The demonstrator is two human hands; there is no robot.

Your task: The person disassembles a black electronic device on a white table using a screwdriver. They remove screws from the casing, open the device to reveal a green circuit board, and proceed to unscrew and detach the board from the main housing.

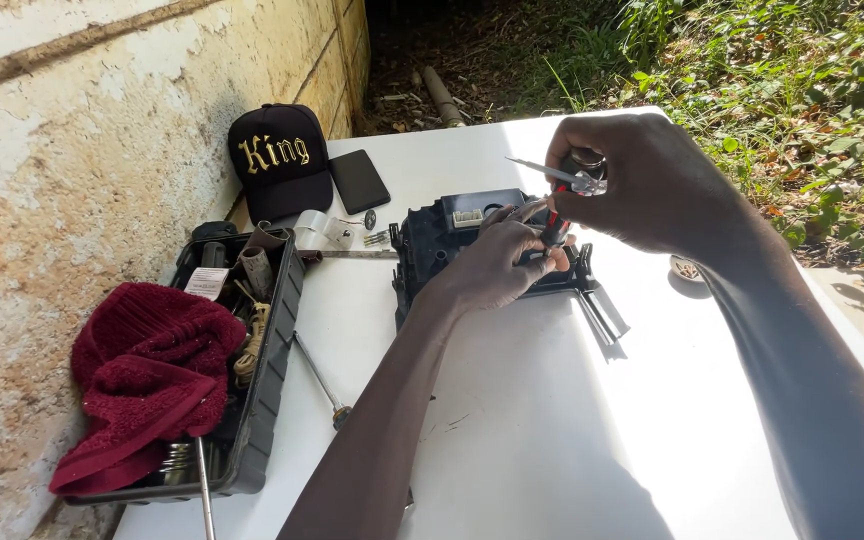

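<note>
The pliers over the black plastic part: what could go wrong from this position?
The right hand holds the pliers close to the left hand, so a slip might pinch a finger. The black plastic part has thin tabs that might crack. The small screws lie loose on the white table and could roll off.

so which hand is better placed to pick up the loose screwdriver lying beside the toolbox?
Left, probably. The left hand only rests on the black plastic housing, on the screwdriver's side. The right hand grips pliers, farther off.
</note>
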